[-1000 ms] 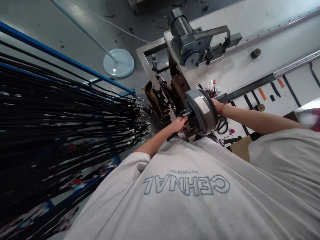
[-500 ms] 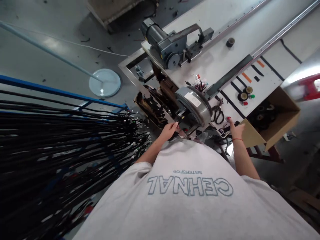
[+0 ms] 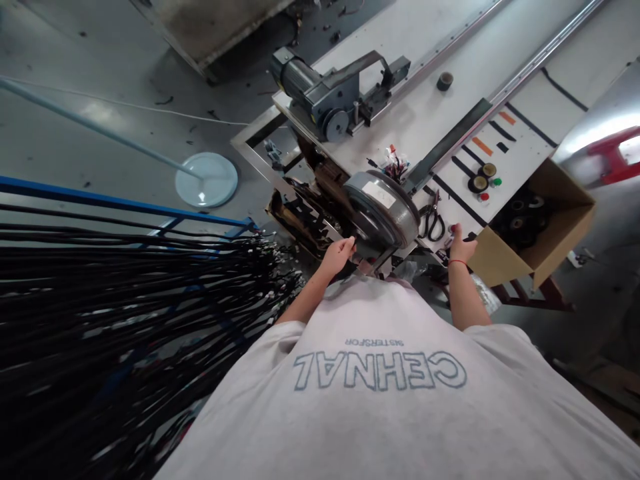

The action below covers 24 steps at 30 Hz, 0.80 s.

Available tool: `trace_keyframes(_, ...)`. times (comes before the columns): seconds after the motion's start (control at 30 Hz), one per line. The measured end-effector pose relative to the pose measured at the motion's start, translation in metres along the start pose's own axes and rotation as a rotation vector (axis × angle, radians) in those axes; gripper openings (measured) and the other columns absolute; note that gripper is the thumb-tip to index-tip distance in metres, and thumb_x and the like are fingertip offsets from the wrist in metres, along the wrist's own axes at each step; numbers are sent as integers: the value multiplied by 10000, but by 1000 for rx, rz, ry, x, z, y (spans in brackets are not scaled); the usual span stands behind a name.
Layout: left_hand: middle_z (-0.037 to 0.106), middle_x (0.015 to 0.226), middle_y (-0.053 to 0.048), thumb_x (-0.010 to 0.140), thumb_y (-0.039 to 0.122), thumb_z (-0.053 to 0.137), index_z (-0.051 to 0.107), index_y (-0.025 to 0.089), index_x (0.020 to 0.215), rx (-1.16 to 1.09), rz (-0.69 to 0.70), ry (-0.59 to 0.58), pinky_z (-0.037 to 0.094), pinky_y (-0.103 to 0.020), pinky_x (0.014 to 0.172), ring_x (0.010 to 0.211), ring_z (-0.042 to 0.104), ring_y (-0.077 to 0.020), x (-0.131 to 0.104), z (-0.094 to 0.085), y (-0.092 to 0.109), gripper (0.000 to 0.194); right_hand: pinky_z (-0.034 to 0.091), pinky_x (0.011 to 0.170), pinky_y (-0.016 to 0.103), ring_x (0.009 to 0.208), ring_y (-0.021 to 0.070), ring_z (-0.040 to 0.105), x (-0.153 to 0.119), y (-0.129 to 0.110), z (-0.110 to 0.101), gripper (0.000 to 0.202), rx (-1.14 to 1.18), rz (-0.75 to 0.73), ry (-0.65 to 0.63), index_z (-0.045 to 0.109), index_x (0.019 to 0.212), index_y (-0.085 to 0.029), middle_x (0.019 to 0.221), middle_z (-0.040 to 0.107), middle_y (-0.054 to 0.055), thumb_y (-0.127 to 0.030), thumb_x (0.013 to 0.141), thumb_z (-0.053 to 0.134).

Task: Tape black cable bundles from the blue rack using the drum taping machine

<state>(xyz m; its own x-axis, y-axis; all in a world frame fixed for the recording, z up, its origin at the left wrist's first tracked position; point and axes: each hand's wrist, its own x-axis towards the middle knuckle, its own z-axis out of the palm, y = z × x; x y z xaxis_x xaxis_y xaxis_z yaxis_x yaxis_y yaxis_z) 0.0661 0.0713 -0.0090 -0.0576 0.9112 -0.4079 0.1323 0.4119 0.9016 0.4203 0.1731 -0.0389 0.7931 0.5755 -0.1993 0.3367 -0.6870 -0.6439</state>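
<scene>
My left hand (image 3: 339,258) is closed in a pinch at the near left side of a round grey drum (image 3: 383,210) with a white label. Whatever is between its fingertips is too small to make out. My right hand (image 3: 462,249), a red band at its wrist, is at the near table edge. One stretched digit rests on a red button (image 3: 453,229), apart from the other fingers, which are partly hidden. Black-handled scissors (image 3: 434,223) lie between the drum and this hand. Loose coloured wire ends (image 3: 394,163) stick up behind the drum.
A cardboard box (image 3: 563,230) of dark rolls stands at the right. Tape rolls (image 3: 479,183) and black and orange strips lie on the white table (image 3: 530,133). A motor unit (image 3: 315,93) sits at the back. Black cables (image 3: 125,287) hang on a blue rack at left.
The view has shifted slightly. My right hand has turned and its fingers have drawn in, with one digit still at the red button. My left hand keeps its pinch beside the drum.
</scene>
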Motion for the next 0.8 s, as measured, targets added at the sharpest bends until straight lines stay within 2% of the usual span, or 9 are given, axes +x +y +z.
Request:
trace_keyframes(0.13, 429, 539, 31, 918, 648, 427, 540, 182, 645, 86, 23, 33, 318, -264, 561, 542, 398, -115, -1, -8, 9, 552, 403, 1131, 446, 1327, 347, 539, -3, -5, -1, 598, -18, 13, -5, 530, 1170, -91, 1320, 597, 269, -583, 856, 662)
trace_keyframes(0.27, 423, 547, 28, 923, 618, 410, 490, 194, 622, 138, 58, 0, 332, -261, 581, 586, 425, -127, -7, -13, 14, 527, 386, 1143, 444, 1346, 363, 520, -5, -9, -2, 630, -46, 24, -12, 528, 1184, -71, 1349, 573, 292, -582, 847, 678)
trace_keyframes(0.5, 450, 583, 19, 944, 526, 360, 479, 198, 631, 243, 57, 22, 348, -268, 619, 615, 451, -137, -15, -16, 10, 469, 390, 1135, 463, 1341, 367, 520, -6, -8, -3, 628, -62, 12, -19, 528, 1189, -73, 1344, 577, 291, -610, 878, 620)
trace_keyframes(0.63, 457, 586, 20, 946, 499, 372, 479, 197, 635, 293, 99, -2, 342, -269, 626, 610, 454, -136, -19, -18, 7, 447, 400, 1133, 466, 1337, 361, 527, -6, -9, -4, 624, -37, 11, -17, 533, 1188, -83, 1347, 582, 282, -591, 851, 667)
trace_keyframes(0.8, 458, 588, 17, 953, 477, 358, 474, 199, 636, 288, 69, 17, 343, -270, 621, 606, 451, -139, -20, -18, 5, 437, 383, 1154, 455, 1363, 353, 508, -7, -10, -4, 626, -30, 25, -11, 532, 1193, -86, 1377, 564, 282, -590, 848, 672)
